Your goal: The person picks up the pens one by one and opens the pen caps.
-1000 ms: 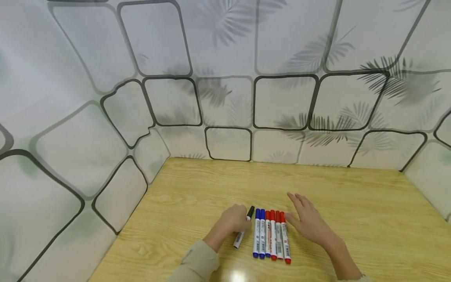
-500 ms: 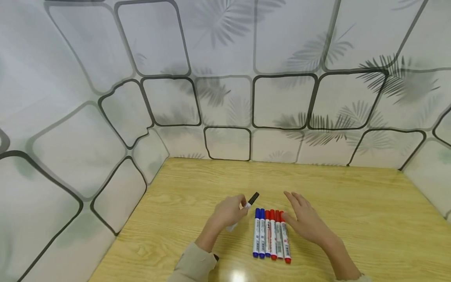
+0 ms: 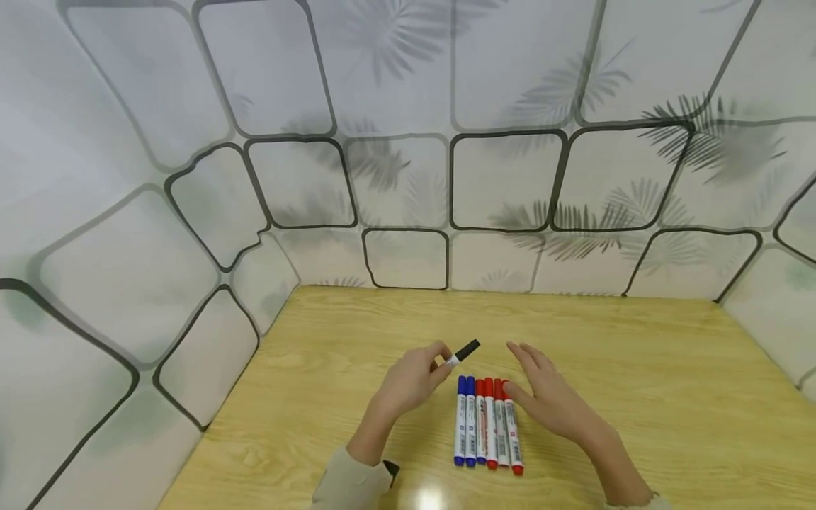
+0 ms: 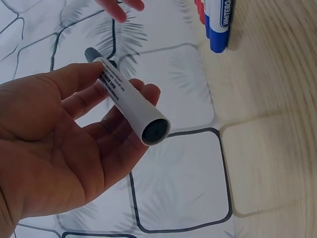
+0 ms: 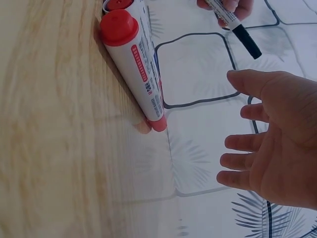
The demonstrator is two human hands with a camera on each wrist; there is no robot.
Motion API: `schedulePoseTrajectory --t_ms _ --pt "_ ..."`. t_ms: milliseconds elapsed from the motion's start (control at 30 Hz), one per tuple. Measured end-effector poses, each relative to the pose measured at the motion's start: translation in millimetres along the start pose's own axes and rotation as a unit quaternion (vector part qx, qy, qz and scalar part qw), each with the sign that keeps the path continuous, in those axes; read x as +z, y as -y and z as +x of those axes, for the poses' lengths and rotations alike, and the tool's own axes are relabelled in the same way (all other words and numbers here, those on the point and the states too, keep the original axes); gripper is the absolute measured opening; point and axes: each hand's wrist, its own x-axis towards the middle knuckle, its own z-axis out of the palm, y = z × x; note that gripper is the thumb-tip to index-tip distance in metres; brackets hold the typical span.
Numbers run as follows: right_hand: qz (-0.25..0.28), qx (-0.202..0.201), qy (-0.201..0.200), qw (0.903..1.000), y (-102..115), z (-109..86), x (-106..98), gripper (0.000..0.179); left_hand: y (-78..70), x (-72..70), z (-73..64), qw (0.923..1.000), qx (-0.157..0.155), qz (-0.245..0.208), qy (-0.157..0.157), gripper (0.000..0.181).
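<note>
In the head view my left hand (image 3: 411, 379) holds a white whiteboard marker with a black cap (image 3: 468, 350), raised and tilted. The left wrist view shows that marker (image 4: 131, 101) pinched between thumb and fingers, its dark round end toward the camera. A row of white-barrelled markers lies side by side on the table: two blue-capped markers (image 3: 466, 425) at the left, several red-capped markers (image 3: 491, 425) at the right. Beside the row's right end is my right hand (image 3: 551, 400), fingers extended and holding nothing. A red-capped marker (image 5: 138, 69) is nearest it in the right wrist view.
The row lies on a light wood-grain table (image 3: 319, 340). Behind and to the left of it stands a pale wall covering (image 3: 408, 258) printed with dark rounded outlines and leaf shapes. A small dark object (image 3: 391, 470) shows beside the left sleeve.
My left hand has lifted the black-capped marker off the table beside the row and carried it forward, tilting it rightward. The right hand has barely moved; the row of markers stays in place.
</note>
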Motion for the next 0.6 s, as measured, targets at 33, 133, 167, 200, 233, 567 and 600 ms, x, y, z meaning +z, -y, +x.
schedulePoseTrajectory --t_ms 33,133,167,200,233,567,600 --pt "0.000 -0.001 -0.001 1.0000 0.0 0.4 0.1 0.068 0.1 0.6 -0.1 1.0000 0.003 -0.005 0.001 0.018" --pt "-0.001 -0.007 -0.004 1.0000 0.4 1.9 0.4 0.068 0.4 2.7 -0.2 0.9999 0.007 -0.012 0.003 0.018" --pt "0.000 -0.008 -0.004 1.0000 0.9 2.2 0.5 0.068 0.5 3.5 -0.1 0.9999 0.006 -0.013 0.003 0.018" --pt "0.002 -0.010 -0.005 0.9999 1.6 2.5 0.2 0.068 0.5 4.4 0.2 0.9999 0.005 -0.009 0.002 0.018" --pt "0.002 -0.010 -0.007 0.9999 2.3 2.6 -0.1 0.068 0.4 5.2 0.6 1.0000 0.004 -0.005 0.002 0.019" --pt "0.004 -0.014 -0.022 0.9996 10.6 -0.4 -5.0 0.067 -8.5 9.3 -2.3 0.9995 0.017 0.024 0.003 0.018" --pt "0.004 -0.017 -0.024 0.9996 11.4 -0.3 -5.1 0.067 -8.8 9.3 -2.7 0.9995 0.017 0.027 0.002 0.018"
